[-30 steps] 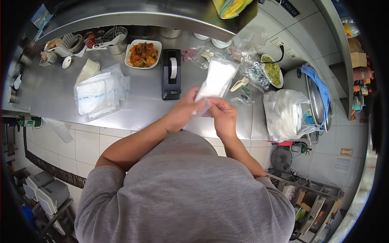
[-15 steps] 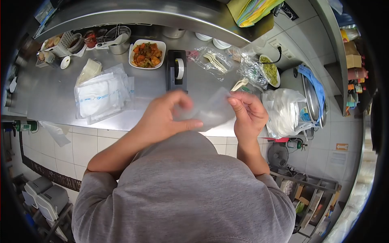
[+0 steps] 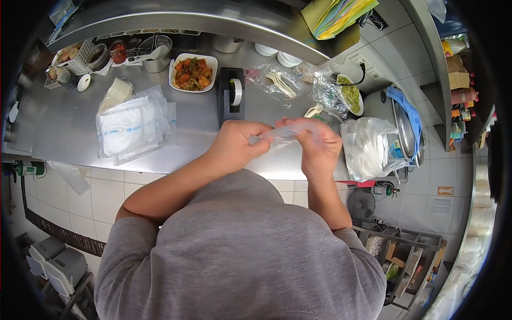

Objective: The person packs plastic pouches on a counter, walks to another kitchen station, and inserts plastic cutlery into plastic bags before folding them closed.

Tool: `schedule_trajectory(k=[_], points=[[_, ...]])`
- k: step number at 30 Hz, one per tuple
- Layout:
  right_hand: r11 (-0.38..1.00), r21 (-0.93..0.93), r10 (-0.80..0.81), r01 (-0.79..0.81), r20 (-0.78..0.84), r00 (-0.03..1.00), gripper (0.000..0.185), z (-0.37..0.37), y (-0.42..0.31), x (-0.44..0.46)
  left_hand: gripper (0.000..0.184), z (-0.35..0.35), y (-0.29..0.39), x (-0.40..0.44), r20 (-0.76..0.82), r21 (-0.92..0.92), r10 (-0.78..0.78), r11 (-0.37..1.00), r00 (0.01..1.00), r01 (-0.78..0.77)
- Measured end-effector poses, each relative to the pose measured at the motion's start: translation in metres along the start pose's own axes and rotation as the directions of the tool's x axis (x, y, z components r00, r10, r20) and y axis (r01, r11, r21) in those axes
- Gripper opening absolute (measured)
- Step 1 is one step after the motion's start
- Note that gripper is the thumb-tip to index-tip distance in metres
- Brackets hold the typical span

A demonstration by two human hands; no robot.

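A small translucent plastic bag is stretched between my two hands, above the front edge of the steel counter. My left hand pinches its left end between thumb and fingers. Around the other end, the fingers of my right hand are closed. Just beyond my left hand stands a black tape dispenser with a roll of clear tape. Pale disposable cutlery lies behind my right hand. Left of my hands is a pile of flat plastic packets with white contents and blue print.
A white bowl of stew and a dish of green food stand towards the back. Wrapped cutlery lies between them. A white plastic bag sits at right beside a large pot. A steel shelf overhangs the counter.
My left hand has come up and right and closed on the bag, from a blurred, parted-finger pose. The bag is now drawn into a narrow strip between both hands.
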State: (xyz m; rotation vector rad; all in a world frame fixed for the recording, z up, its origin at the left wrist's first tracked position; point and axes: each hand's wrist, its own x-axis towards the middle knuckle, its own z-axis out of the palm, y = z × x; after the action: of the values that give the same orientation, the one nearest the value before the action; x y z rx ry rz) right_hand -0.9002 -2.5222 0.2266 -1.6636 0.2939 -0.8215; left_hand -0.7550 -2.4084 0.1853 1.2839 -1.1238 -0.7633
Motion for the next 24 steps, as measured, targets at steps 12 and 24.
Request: schedule_trajectory(k=[12,24], points=[[0.876,-0.364,-0.157,0.316,0.405,0.901,0.014,0.014,0.012,-0.026,0.036,-0.002,-0.035,-0.022,0.488,-0.814,-0.368,0.134,0.791,0.565],[0.914,0.029,0.405,-0.406,-0.159,0.9,0.015,0.031,0.024,-0.027,0.054,0.017,-0.026,-0.025,0.087,-0.449,-0.02,0.892,0.996,0.057]])
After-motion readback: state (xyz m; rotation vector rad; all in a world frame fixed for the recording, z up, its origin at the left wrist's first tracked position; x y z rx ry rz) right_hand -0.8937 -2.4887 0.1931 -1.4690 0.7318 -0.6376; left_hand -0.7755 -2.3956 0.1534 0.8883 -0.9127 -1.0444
